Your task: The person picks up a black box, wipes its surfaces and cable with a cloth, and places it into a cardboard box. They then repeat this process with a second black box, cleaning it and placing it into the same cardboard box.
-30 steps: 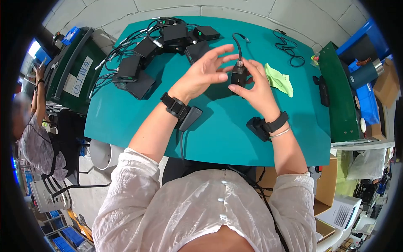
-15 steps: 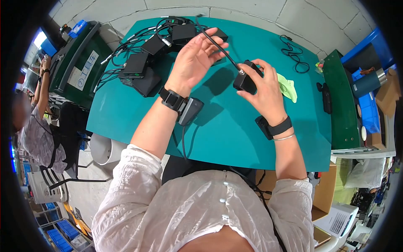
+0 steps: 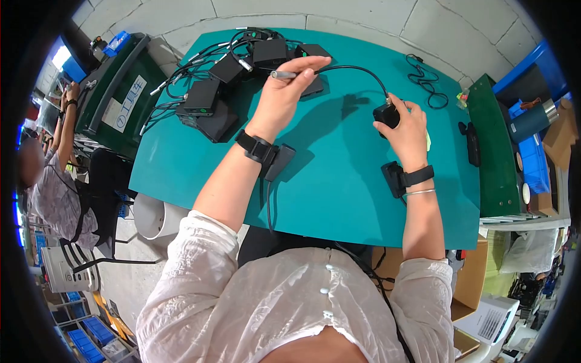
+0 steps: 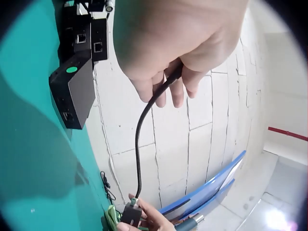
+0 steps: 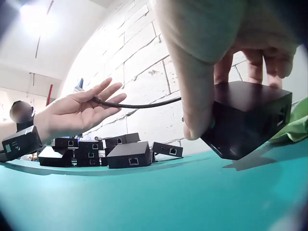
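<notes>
Network-port boxes (image 3: pixel 203 97) are heaped leftmost. By the left hand (image 3: pixel 280 94), a cable (image 3: pixel 361 70) is pinched, its silver plug (image 3: pixel 282 75) left unmated; the other end is apparently already joined to a black box (image 3: pixel 384 117), gripped over the teal table (image 3: pixel 339 199) by the right hand (image 3: pixel 411 130). The plug is hidden in the left wrist view; the lime cloth (image 3: pixel 428 143) is mostly covered.
</notes>
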`<state>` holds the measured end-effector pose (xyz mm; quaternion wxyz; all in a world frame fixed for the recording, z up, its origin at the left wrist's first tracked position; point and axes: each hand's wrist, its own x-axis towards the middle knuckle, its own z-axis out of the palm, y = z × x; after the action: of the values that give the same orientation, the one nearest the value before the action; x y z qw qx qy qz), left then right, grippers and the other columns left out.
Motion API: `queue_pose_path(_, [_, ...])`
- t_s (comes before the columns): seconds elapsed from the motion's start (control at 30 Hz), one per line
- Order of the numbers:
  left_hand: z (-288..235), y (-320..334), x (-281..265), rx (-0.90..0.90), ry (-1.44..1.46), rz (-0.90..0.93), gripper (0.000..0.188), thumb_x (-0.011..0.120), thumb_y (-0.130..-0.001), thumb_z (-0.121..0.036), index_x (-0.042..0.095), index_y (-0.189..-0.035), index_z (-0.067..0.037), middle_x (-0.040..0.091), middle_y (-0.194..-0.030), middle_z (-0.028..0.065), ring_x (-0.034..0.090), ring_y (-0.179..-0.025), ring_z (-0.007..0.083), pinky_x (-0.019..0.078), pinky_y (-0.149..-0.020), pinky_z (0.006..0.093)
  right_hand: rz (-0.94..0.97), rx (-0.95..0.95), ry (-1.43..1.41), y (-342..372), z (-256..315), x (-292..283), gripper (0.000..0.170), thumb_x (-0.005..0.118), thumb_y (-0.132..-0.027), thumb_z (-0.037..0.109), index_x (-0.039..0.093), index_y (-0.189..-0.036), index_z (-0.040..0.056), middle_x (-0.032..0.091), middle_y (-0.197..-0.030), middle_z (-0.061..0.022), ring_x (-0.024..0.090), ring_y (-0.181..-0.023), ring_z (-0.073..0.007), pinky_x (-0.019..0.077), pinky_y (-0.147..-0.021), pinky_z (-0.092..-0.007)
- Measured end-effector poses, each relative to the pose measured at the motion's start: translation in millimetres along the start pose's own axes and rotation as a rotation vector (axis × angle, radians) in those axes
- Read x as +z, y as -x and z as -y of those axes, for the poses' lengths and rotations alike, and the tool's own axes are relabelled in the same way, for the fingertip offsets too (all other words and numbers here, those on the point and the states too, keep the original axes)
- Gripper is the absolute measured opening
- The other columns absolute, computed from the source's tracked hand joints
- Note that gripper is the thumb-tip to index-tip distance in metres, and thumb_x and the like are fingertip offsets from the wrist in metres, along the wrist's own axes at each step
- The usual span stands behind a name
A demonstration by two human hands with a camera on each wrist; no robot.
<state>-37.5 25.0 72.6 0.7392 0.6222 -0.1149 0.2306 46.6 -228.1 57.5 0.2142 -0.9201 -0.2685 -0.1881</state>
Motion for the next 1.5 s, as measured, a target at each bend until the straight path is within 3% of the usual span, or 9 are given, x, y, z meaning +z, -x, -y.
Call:
queue_pose_path(0.33, [7, 6, 4, -0.095, -0.050, -0.017, 0.041, 0.062, -0.091, -0.014, 0.053, -0.130, -0.007, 0.045, -0.140, 0.0119, 0.048, -0.124, 0.0205, 0.0408, -0.101, 0.0325, -0.112, 0.050, -0.129, -4, 1, 2, 0.068, 0.080, -0.069, 0.036, 0.055, -0.128, 0.0117, 0.054, -0.116, -0.0174, 0.050, -0.108, -0.0342, 0.0443, -0.092, -0.0437])
queue_pose_path(0.53, [24, 17, 22, -0.472, -0.074, 0.405, 0.090, 0.077, -0.078, -0.012, 0.021, -0.147, 0.002, 0.032, -0.146, 0.0168, 0.040, -0.130, 0.0297, 0.0409, -0.102, 0.0366, -0.079, 0.097, -0.321, -3, 10, 1, 0.070, 0.077, -0.073, 0.042, 0.054, -0.127, 0.0037, 0.057, -0.112, -0.0192, 0.054, -0.105, -0.0356, 0.0457, -0.090, -0.0416])
queue_pose_path(0.67, [22, 19, 40, -0.476, -0.241, 0.427, 0.097, 0.080, -0.076, -0.021, 0.020, -0.146, 0.006, 0.049, -0.122, 0.0126, 0.049, -0.107, 0.0154, 0.0440, -0.085, 0.0265, -0.068, 0.045, -0.404, 3, 32, 4, 0.070, 0.074, -0.077, 0.043, 0.051, -0.126, -0.0026, 0.056, -0.109, -0.0224, 0.055, -0.103, -0.0361, 0.0463, -0.087, -0.0414])
queue_pose_path(0.73, [21, 19, 46, -0.450, -0.239, 0.404, 0.103, 0.082, -0.070, -0.043, 0.030, -0.142, 0.009, 0.045, -0.127, 0.0200, 0.048, -0.101, 0.0219, 0.0431, -0.086, 0.0307, -0.024, -0.019, -0.399, 8, 35, 11, 0.071, 0.069, -0.082, 0.042, 0.047, -0.130, -0.0054, 0.053, -0.111, -0.0245, 0.055, -0.100, -0.0368, 0.0463, -0.086, -0.0409])
queue_pose_path(0.87, [23, 17, 46, -0.350, -0.398, 0.211, 0.069, 0.079, -0.077, -0.021, 0.043, -0.128, 0.008, 0.053, -0.114, 0.0095, 0.055, -0.097, 0.0132, 0.0471, -0.082, 0.0256, 0.113, -0.008, -0.539, 13, 40, 16, 0.069, 0.060, -0.091, 0.040, 0.037, -0.139, -0.0046, 0.050, -0.114, -0.0223, 0.055, -0.098, -0.0325, 0.0469, -0.084, -0.0374])
queue_pose_path(0.93, [13, 15, 40, -0.470, -0.006, 0.123, 0.058, 0.073, -0.082, -0.013, 0.043, -0.128, 0.008, 0.054, -0.117, 0.0113, 0.059, -0.100, 0.0165, 0.0511, -0.085, 0.0282, 0.145, -0.020, -0.690, 11, 41, 12, 0.068, 0.057, -0.093, 0.038, 0.034, -0.141, -0.0031, 0.050, -0.117, -0.0184, 0.055, -0.097, -0.0263, 0.0473, -0.081, -0.0326])
queue_pose_path(1.1, [15, 5, 19, -0.371, 0.163, -0.019, 0.038, 0.060, -0.090, -0.005, 0.045, -0.121, 0.010, 0.056, -0.113, 0.0138, 0.061, -0.102, 0.0228, 0.0558, -0.085, 0.0396, 0.178, -0.050, -0.864, 13, 44, 10, 0.063, 0.059, -0.094, 0.030, 0.032, -0.145, 0.0033, 0.044, -0.134, -0.0155, 0.055, -0.100, -0.0212, 0.0488, -0.081, -0.0297])
queue_pose_path(1.33, [-3, -44, -38, 0.003, 0.100, -0.409, 0.051, 0.060, -0.089, -0.002, 0.037, -0.133, 0.009, 0.055, -0.104, 0.0128, 0.061, -0.098, 0.0240, 0.0587, -0.082, 0.0449, 0.193, -0.049, -0.879, 11, 38, 8, 0.053, 0.060, -0.093, 0.020, 0.040, -0.139, 0.0034, 0.042, -0.137, -0.0154, 0.061, -0.095, -0.0181, 0.0501, -0.078, -0.0290])
queue_pose_path(1.5, [-11, -69, -82, -0.082, -0.073, -0.595, 0.067, 0.066, -0.084, -0.001, 0.029, -0.139, 0.010, 0.054, -0.107, 0.0156, 0.062, -0.094, 0.0225, 0.0602, -0.077, 0.0364, 0.209, -0.010, -0.882, 10, 34, 7, 0.044, 0.059, -0.092, 0.016, 0.047, -0.132, 0.0028, 0.044, -0.135, -0.0144, 0.062, -0.088, -0.0160, 0.0499, -0.074, -0.0273])
